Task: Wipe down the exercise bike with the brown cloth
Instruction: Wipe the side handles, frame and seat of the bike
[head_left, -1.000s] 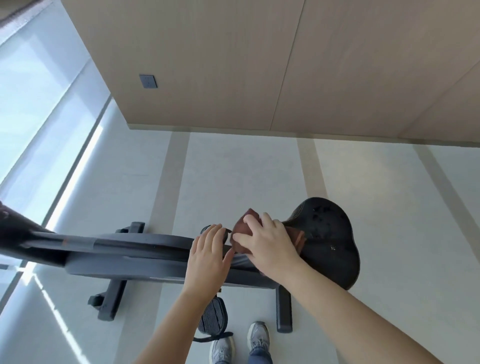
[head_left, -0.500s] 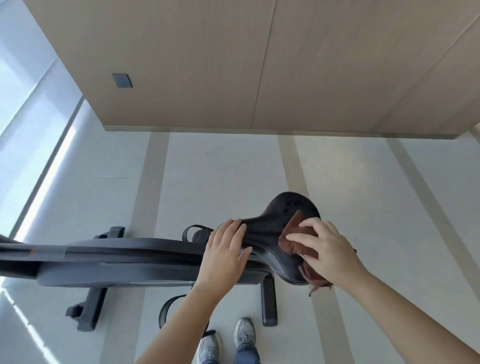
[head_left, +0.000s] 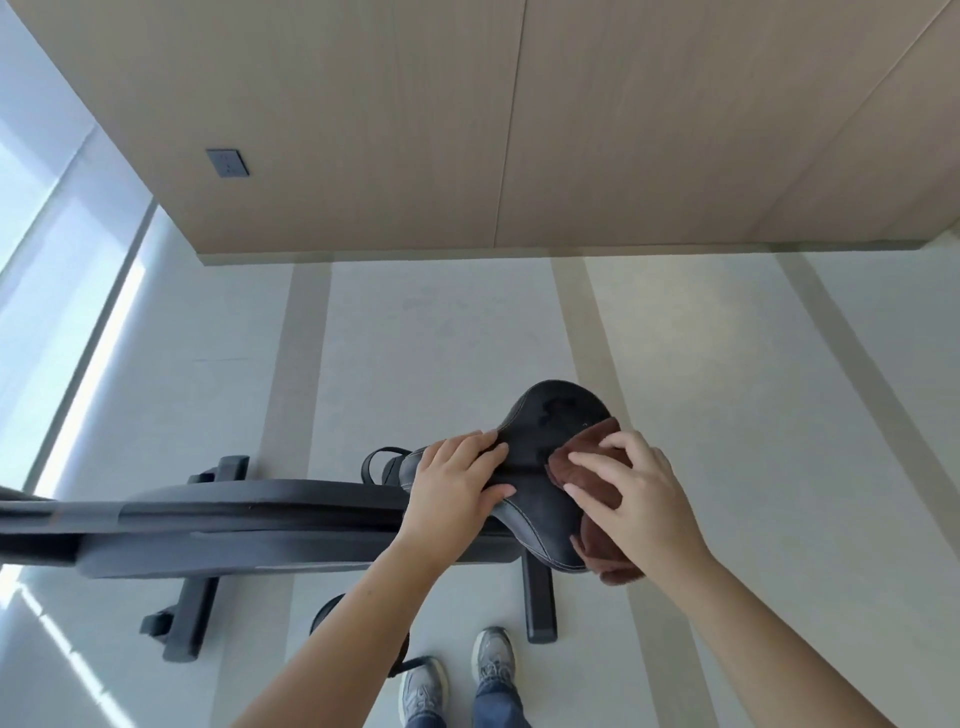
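The dark grey exercise bike (head_left: 234, 525) stretches from the left edge to the middle, with its black saddle (head_left: 550, 415) at the right end. My left hand (head_left: 457, 483) grips the saddle's narrow nose, fingers over the top and thumb on the near side. My right hand (head_left: 631, 499) presses the brown cloth (head_left: 576, 460) flat on the saddle's right side. More of the cloth hangs down past the near right edge under my palm.
The bike's two floor stabiliser bars (head_left: 184, 618) stand on the pale floor. A strapped pedal (head_left: 379, 462) shows behind the saddle nose. My shoes (head_left: 457, 675) are just below the bike. A wood-panelled wall (head_left: 467, 130) with a socket lies beyond, a window to the left.
My right hand slid the cloth from the saddle nose across to the saddle's right side. My left hand moved onto the nose and took hold of it.
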